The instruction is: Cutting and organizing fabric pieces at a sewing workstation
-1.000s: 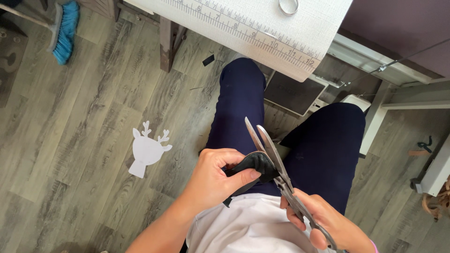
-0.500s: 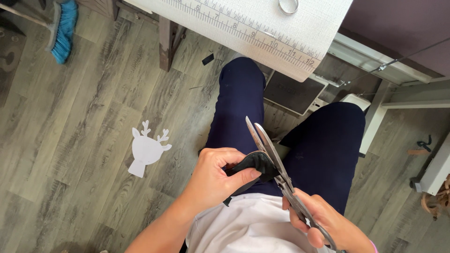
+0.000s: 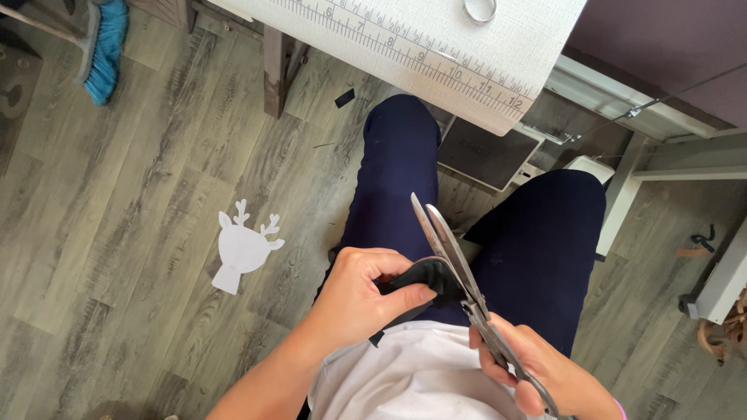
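- Since a second ago, almost nothing has moved; the scissors [image 3: 455, 268] sit a tiny bit lower and more to the right, and both hands hold on just as before.
- The left hand [image 3: 359, 294] is curled closed around a small black piece of cloth [image 3: 424, 278], with the thumb pressing on top of it.
- The cloth is dark, soft and folded into a curved bump, and a thin end pokes out below the hand.
- It is held up over the person's lap, between the two legs in dark blue trousers [image 3: 537, 241].
- The right hand [image 3: 537, 369] is closed around the scissor handles.
- The scissors are long and grey metal; the two blades are a little apart, point up and away, and touch the right edge of the cloth.
- A white paper shape like a deer head with antlers [image 3: 243, 247] lies on the grey wood floor [image 3: 117, 233], well to the left.
- A white surface with ruler marks [image 3: 405, 39] is at the top, with a metal ring [image 3: 479, 9] on it.
- A blue broom [image 3: 105, 50] lies at the top left.
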